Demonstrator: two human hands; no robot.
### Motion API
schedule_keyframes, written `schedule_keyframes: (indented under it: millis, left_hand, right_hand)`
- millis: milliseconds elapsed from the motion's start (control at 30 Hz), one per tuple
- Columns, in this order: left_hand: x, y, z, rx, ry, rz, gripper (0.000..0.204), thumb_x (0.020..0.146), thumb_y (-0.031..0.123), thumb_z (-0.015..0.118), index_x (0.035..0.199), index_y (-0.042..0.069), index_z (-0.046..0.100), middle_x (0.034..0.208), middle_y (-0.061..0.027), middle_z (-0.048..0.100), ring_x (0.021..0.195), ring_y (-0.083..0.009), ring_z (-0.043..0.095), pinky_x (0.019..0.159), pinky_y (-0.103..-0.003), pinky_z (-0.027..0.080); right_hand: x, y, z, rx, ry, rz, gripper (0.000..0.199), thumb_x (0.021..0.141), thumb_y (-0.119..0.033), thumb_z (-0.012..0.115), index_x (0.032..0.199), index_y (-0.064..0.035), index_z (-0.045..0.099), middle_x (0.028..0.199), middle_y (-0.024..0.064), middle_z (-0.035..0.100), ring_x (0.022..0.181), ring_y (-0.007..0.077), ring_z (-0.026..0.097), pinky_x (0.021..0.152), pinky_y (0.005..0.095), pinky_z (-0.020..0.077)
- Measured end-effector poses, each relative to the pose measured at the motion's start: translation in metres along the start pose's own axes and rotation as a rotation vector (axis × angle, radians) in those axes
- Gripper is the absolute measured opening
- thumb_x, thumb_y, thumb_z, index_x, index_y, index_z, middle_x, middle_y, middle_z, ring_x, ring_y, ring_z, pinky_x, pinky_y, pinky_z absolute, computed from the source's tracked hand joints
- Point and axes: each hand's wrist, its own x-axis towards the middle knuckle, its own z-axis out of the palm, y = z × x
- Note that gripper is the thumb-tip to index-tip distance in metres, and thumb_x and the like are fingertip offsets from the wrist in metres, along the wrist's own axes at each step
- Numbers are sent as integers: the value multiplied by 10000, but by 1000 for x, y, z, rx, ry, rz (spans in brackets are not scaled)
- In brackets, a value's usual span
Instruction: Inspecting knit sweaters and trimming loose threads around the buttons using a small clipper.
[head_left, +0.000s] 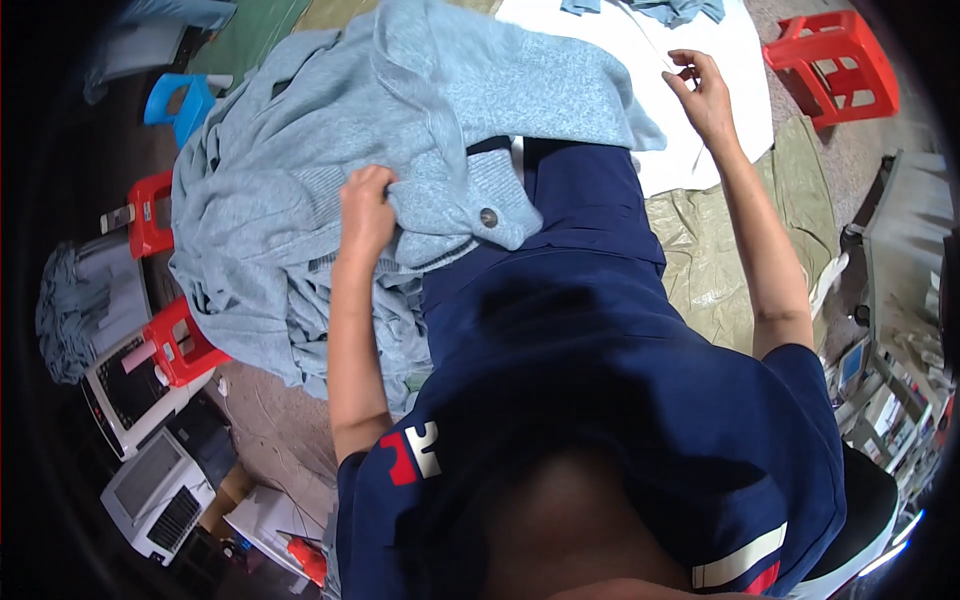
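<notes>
A light blue knitted cardigan point(300, 130) lies in loose folds across my lap and to my left. Its ribbed border and a dark round button point(488, 217) show near my thigh. My left hand point(367, 212) is closed on the cardigan's knit beside the ribbed part. Out to the right, my right hand point(703, 98) is raised over a white sheet, thumb and forefinger drawn together in a pinch. A thin pale line like a thread runs close to those fingers; what the pinch holds is too small to make out.
A white sheet point(735, 50) and a crumpled olive sheet point(700, 260) lie ahead and right. Red stools point(845, 70) stand at both sides, a blue stool point(178, 105) at far left. More blue-grey knitwear point(75, 310) is piled left, near white appliances point(160, 495).
</notes>
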Motion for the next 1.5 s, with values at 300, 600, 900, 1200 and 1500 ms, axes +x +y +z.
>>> schedule_keyframes:
  millis: [300, 600, 900, 1200, 1500]
  left_hand:
    - [29, 126, -14, -239, 300, -220, 376, 885, 277, 644, 1068, -47, 591, 930, -223, 651, 838, -375, 645, 739, -457, 505]
    - [51, 128, -3, -230, 202, 155, 220, 790, -115, 481, 963, -33, 590, 853, -150, 652, 787, -287, 665, 733, -403, 516]
    - [45, 131, 12, -507, 110, -313, 398, 848, 294, 710, 992, -53, 579, 833, -172, 655, 765, -238, 665, 682, -352, 534]
    - [49, 102, 5, -1379, -121, -614, 332, 907, 381, 650, 883, 51, 629, 772, -6, 602, 667, -74, 551, 575, -218, 453]
    - [39, 94, 6, -1486, -167, -628, 103, 840, 77, 695, 921, 28, 654, 769, 12, 613, 656, -55, 547, 568, -188, 422]
  right_hand:
    - [-102, -138, 60, 537, -637, -100, 373, 809, -40, 643, 1179, -56, 597, 1112, 104, 577, 933, 229, 617, 812, 329, 516]
    - [-120, -155, 88, 676, -487, -138, 157, 830, 26, 608, 978, -23, 628, 907, 87, 574, 788, 188, 594, 663, 281, 489]
    - [-104, -147, 126, 734, -393, 325, 304, 800, -86, 688, 1083, 2, 621, 874, 59, 590, 771, 115, 523, 725, 261, 469]
    - [-105, -174, 102, 660, -337, -86, 169, 820, 6, 660, 987, -17, 650, 891, 46, 570, 704, 110, 514, 605, 249, 432]
    - [-104, -179, 103, 454, -357, -586, 282, 725, 103, 615, 978, -15, 653, 885, 94, 575, 771, 269, 590, 653, 347, 496]
